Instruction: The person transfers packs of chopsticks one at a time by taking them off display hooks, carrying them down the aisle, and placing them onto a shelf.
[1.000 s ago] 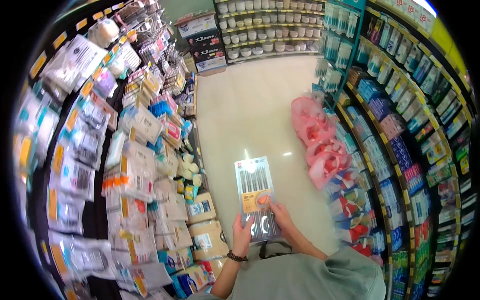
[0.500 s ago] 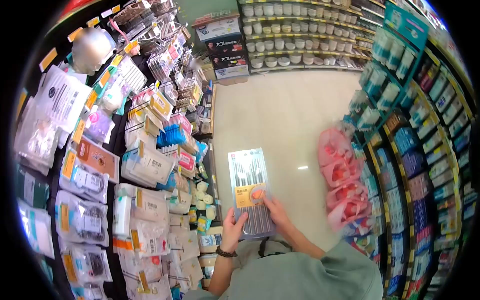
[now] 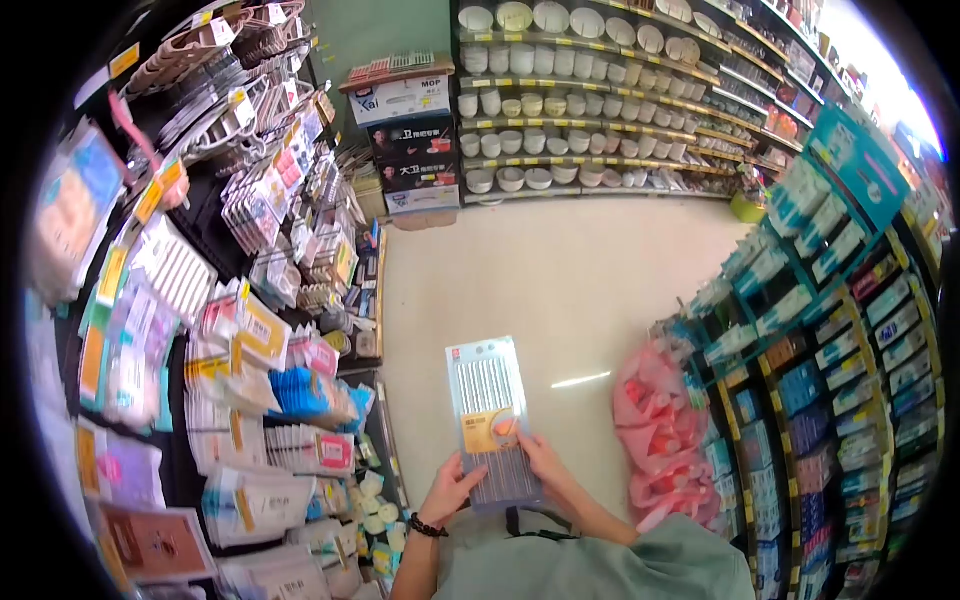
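A flat, clear-fronted package (image 3: 490,425) with long thin metallic sticks and an orange label is held upright before my body. My left hand (image 3: 452,490) grips its lower left edge, thumb across the front. At the right edge, beside the label, my right hand (image 3: 538,462) pinches the package. A dark beaded bracelet (image 3: 428,526) circles my left wrist. Both hands touch only this package.
Shelves with hanging packets (image 3: 265,490) line the left. Stacked boxes (image 3: 412,150) and shelves of bowls (image 3: 560,140) stand ahead. At right are pink bags (image 3: 660,430), a teal rack (image 3: 850,200) and more stocked shelves.
The view has moved forward along the aisle, with the bowl shelves and boxes now nearer. Both hands still hold the package, which sits slightly lower in view.
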The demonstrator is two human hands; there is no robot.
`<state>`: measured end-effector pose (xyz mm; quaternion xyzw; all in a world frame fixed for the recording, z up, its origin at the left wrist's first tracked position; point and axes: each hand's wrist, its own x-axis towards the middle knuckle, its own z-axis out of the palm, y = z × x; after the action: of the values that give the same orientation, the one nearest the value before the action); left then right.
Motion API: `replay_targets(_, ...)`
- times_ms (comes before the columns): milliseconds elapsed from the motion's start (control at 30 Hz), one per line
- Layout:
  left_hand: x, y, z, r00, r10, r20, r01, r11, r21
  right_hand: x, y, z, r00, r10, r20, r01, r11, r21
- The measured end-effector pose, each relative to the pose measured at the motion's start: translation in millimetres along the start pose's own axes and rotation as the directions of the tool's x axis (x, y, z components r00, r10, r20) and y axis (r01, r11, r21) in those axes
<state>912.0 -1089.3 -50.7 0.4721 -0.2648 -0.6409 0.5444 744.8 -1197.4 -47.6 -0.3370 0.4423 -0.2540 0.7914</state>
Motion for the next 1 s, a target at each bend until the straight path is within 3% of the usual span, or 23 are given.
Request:
replay_targets(33,25,18,-8,1.000,0.020,0.005,-0.020,0.999,0.038,20,-22,9,0.998,0.037,-0.040,-0.038,0.999,-0.014)
replay_targets(133,94,74,-24,0.997,0.079,0.027,-0.081,0.993,0.088,69,-81,38,0.994,-0.076,-0.083,0.073,0.997,-0.036)
replay_targets(233,149,112,-38,0.996,0.085,0.031,-0.088,0.992,0.088,125,-107,49,0.985,-0.152,-0.077,0.158,0.984,0.081)
replay_targets(333,200,126,-60,0.998,0.067,0.016,-0.068,0.995,0.068,190,-125,49,0.989,-0.141,-0.035,0.145,0.978,0.147)
replay_targets(567,346,166,-106,0.998,0.029,-0.051,-0.025,0.998,0.066,352,-190,47,0.991,-0.112,0.079,0.106,0.992,0.075)
replay_targets(767,485,252,-133,0.981,0.127,-0.144,-0.112,0.988,0.111,492,-289,73,0.996,-0.049,0.079,0.044,0.997,0.066)
replay_targets(1000,606,329,-182,0.987,0.084,-0.139,-0.078,0.996,0.044,629,-377,101,0.966,-0.033,0.255,-0.003,0.991,0.137)
